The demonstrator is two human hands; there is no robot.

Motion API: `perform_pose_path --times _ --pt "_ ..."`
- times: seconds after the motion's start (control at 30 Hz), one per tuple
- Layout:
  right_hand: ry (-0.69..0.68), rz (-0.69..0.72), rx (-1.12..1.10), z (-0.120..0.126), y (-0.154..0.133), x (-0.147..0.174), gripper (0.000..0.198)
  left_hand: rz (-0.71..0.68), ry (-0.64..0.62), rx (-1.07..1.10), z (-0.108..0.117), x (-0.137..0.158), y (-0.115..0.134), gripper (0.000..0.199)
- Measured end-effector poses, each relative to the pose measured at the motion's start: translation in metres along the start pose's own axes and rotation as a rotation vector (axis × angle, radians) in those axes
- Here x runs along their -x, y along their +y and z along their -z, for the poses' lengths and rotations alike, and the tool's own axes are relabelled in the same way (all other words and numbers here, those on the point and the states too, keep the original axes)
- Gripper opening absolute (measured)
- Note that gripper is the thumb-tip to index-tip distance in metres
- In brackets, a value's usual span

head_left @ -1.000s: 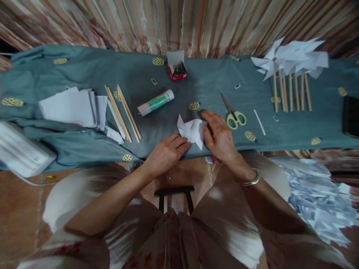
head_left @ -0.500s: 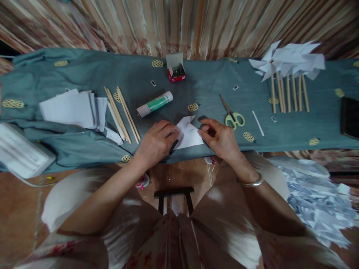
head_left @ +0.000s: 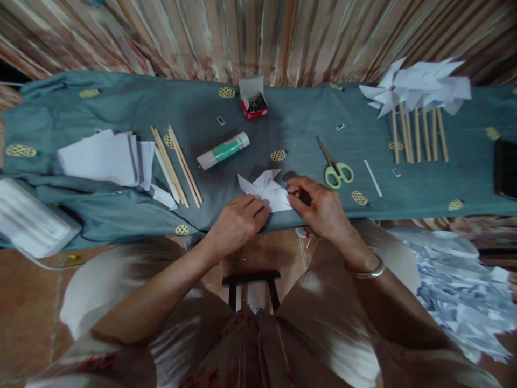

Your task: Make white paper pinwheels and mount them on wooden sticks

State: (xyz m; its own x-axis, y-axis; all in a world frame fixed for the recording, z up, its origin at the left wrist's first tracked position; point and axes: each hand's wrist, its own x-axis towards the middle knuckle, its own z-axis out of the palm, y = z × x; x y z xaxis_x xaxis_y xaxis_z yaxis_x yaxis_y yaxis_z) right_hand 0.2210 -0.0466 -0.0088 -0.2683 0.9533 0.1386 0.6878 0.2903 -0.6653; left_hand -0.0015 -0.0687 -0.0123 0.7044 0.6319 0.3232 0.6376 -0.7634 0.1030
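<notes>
A white paper pinwheel lies near the front edge of the cloth-covered table, its upper and left blades folded in toward the middle. At its lower edge, my left hand is closed with the fingertips on the paper, covering the lower left part. My right hand pinches the right corner between thumb and forefinger. Beyond the pinwheel lies a glue stick with a green label. Scissors with light green handles rest just past my right hand.
Left are a stack of white paper, several wooden sticks and a white device. A red box of small metal pieces stands at the back. Finished pinwheels on sticks lie right; a heap of paper sits below.
My left hand has shifted from the pinwheel's left side to its lower edge, and the left blade now shows folded over. My right hand stays at the right corner.
</notes>
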Motion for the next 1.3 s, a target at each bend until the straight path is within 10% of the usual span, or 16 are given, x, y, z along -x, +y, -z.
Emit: perform_pose_path --times 0.57,1.3 --pt "-0.159 0.149 -0.209 0.004 0.003 0.003 0.006 -0.047 -0.022 0.089 0.005 0.004 0.004 0.018" --pt "-0.003 0.127 -0.026 -0.018 -0.005 0.004 0.011 -0.078 0.015 0.090 -0.001 0.011 0.007 0.021"
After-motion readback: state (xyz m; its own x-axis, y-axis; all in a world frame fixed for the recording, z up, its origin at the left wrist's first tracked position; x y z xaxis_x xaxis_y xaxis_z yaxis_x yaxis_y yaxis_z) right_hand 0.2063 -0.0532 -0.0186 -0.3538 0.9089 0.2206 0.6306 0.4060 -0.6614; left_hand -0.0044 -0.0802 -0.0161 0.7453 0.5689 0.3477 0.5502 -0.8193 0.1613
